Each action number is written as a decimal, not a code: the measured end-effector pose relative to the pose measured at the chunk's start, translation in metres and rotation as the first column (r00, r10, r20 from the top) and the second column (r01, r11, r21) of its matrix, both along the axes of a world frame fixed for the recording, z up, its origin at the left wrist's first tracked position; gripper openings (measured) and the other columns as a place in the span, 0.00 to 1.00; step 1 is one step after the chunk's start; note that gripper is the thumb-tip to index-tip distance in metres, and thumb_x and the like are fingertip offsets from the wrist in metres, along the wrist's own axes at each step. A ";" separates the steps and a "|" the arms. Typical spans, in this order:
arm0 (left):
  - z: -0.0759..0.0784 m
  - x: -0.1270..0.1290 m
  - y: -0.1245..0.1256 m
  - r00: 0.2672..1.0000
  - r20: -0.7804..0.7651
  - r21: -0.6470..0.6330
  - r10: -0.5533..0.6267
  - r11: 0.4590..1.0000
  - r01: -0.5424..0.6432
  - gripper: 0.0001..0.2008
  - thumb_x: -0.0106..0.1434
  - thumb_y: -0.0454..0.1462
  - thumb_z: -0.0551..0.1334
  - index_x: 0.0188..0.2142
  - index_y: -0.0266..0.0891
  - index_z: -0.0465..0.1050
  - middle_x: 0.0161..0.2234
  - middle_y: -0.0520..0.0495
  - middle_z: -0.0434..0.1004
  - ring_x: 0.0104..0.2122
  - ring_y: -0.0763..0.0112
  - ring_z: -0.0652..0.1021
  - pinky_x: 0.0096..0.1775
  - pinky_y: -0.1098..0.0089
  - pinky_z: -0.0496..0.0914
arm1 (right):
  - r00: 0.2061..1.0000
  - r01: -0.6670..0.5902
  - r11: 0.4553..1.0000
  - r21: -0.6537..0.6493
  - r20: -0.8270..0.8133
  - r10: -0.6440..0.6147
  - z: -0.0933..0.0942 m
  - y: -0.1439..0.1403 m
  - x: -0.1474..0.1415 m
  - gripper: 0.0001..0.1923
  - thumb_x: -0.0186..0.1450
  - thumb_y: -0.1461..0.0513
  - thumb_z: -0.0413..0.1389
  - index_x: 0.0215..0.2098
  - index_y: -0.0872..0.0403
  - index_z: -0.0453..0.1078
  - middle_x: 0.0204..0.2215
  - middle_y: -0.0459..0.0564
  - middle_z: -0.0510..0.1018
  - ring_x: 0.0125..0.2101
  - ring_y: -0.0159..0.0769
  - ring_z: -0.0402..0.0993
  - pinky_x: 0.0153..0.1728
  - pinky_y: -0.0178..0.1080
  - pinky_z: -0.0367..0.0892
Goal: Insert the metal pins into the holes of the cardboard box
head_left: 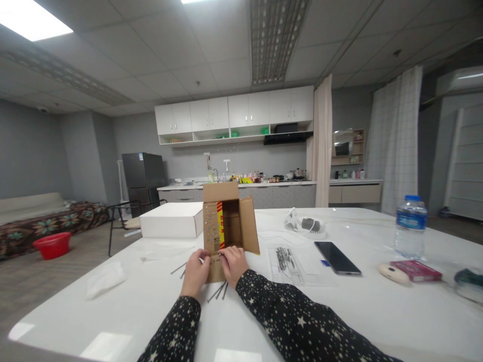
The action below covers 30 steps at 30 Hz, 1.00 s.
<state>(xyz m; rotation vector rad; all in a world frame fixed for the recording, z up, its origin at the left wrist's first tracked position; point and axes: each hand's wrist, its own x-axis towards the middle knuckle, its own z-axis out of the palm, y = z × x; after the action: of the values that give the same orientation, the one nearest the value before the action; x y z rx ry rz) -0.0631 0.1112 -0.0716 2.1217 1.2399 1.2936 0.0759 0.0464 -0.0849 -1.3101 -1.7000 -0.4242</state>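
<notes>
Studio-style living space with kitchenette. Wall cabinets (234, 111), counter with sink (241, 184) and dark fridge (142, 177) along back wall; patterned sofa (45, 221) at left; curtains (394, 141) at right; office-type ceiling panels.

The room is evenly and fairly brightly lit from above. A ceiling light panel (32, 22) glows overexposed at upper left, well away from the cardboard box (226, 226), and a second panel is cut off by the top edge above the box. The glossy white counter (358, 306) mirrors these lights as pale patches near its front edge, below the box. Shadows are soft and faint, mostly just under the box and the thin rods beside it. Wide-angle distortion bends the ceiling lines and the counter edges toward the corners. Detail is slightly soft throughout; the far kitchen behind the box is blurred.
</notes>
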 end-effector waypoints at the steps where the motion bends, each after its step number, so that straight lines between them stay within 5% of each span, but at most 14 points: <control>1: 0.000 0.000 0.000 1.000 0.002 0.001 -0.004 1.000 0.004 0.09 0.54 0.38 0.53 0.32 0.39 0.69 0.31 0.47 0.74 0.30 0.67 0.73 0.37 0.66 0.67 | 1.000 -0.011 1.000 -0.003 0.018 0.011 0.001 -0.002 -0.001 0.08 0.66 0.67 0.48 0.40 0.54 0.68 0.35 0.48 0.75 0.39 0.35 0.66 0.40 0.39 0.54; 17: -0.002 0.001 0.002 1.000 0.000 -0.001 -0.001 1.000 0.001 0.10 0.53 0.37 0.53 0.32 0.39 0.70 0.31 0.47 0.75 0.29 0.67 0.74 0.35 0.67 0.67 | 0.938 -0.226 0.964 -0.139 0.234 0.254 -0.001 -0.008 -0.006 0.07 0.49 0.66 0.53 0.28 0.53 0.67 0.28 0.46 0.73 0.32 0.35 0.69 0.38 0.37 0.61; 30: 0.000 0.001 -0.001 1.000 -0.014 -0.024 0.007 1.000 -0.008 0.09 0.55 0.37 0.53 0.33 0.39 0.69 0.32 0.47 0.75 0.31 0.66 0.74 0.36 0.67 0.66 | 0.910 -0.312 0.924 -0.221 0.211 0.357 -0.007 -0.008 -0.007 0.06 0.51 0.64 0.54 0.28 0.52 0.70 0.28 0.44 0.76 0.30 0.32 0.73 0.38 0.32 0.66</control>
<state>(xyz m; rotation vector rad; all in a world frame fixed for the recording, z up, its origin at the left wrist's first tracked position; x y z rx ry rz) -0.0625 0.1100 -0.0717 2.1148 1.2639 1.2622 0.0689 0.0387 -0.0918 -1.0910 -2.1740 -0.2387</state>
